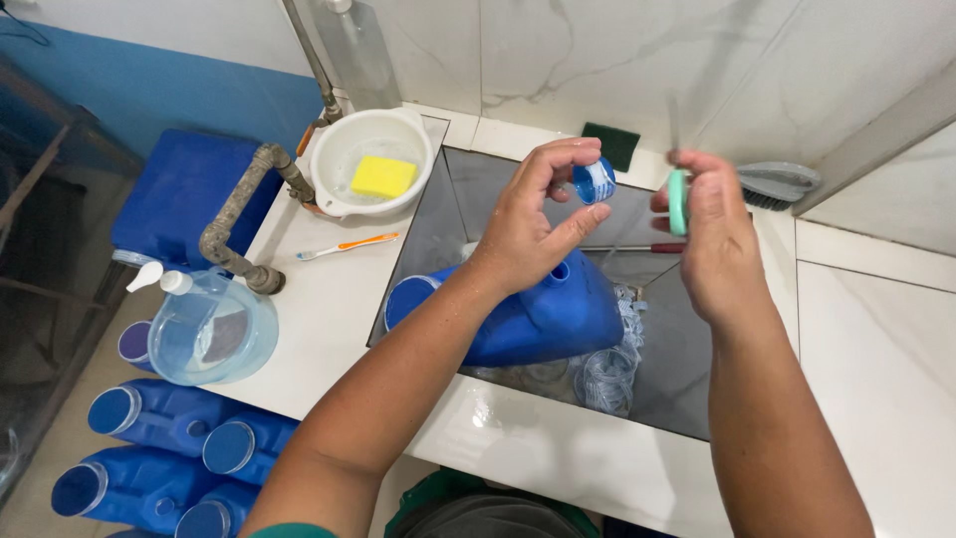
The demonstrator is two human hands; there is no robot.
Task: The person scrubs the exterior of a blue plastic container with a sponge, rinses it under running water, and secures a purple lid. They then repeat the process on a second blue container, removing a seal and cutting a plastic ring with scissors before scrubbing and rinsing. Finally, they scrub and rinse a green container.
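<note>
Here we look down over a dark sink (687, 369) set in a white tiled counter (329, 319). Our left hand (533, 224) is raised above the basin, thumb and fingers pinched on a small blue cap (596, 181), held with its open side turned toward the right. Our right hand (712, 234) hovers just beside it, fingers closed around the pale green handle of a thin tool (677, 194); its narrow upper end rises toward the far wall, and whether it is a brush or a blade we cannot tell, since it is blurred. Cap and tool stand near each other but apart.

Beneath the hands, a large blue jug (528, 319) lies on its side in the sink, with a tangle of clear plastic rings (609, 374) at its right. On the counter to the left sit a white bowl (373, 159) holding a yellow sponge (383, 176), an orange-and-white toothbrush (347, 245), and a clear lidded container (212, 329) at the near left edge beside a grey pipe (239, 214). More blue jugs (149, 438) lie on the floor, near left.

In our judgement, the chief risk is the cap slipping from a wet pinch and dropping among the rings in the basin. The tool's tip could also skid off the cap's rim toward the left thumb if pressed at an angle.
</note>
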